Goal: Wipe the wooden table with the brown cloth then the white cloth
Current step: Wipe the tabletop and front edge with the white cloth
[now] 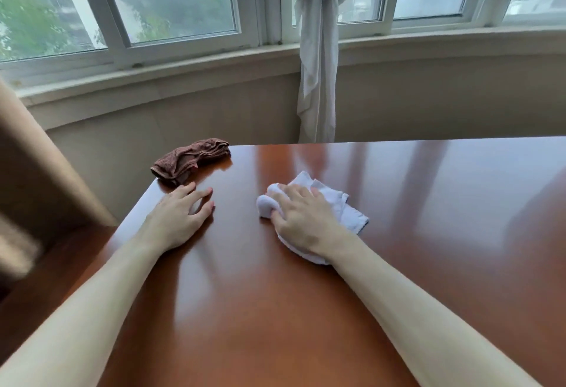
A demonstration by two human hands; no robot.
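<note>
Two bare forearms reach forward from the bottom edge over the glossy wooden table [245,310], which shows soft reflections of the windows.

The right hand [301,218] lies palm down on the white cloth [337,203]. Its fingers are curled over the bunched left part of the cloth and its thumb presses into the cloth's near-left edge, so it is grasping the cloth against the tabletop. The cloth is crumpled; part spreads out beyond the hand to the right and forward, and a strip shows under the wrist on the near side.

The left hand [177,218] rests flat on the bare wood, well to the left of the right hand. It is released: the fingers are extended and slightly spread, holding nothing, with the fingertips pointing forward and right.

Just beyond the left hand's fingertips, a little to the left, the brown cloth [191,160] lies in a rumpled heap at the table's far-left corner. It seems to sit just apart from the fingers, though the gap is small, and its left end reaches the table edge.

Left of the left arm, a blurred beige shape [39,172] stands off the table. Beyond the table's far edge, ahead of both hands, a pale wall rises to a windowsill [183,74]. A knotted white curtain [318,49] hangs down ahead of the right hand, and white-framed windows [171,0] show hazy trees and buildings.
</note>
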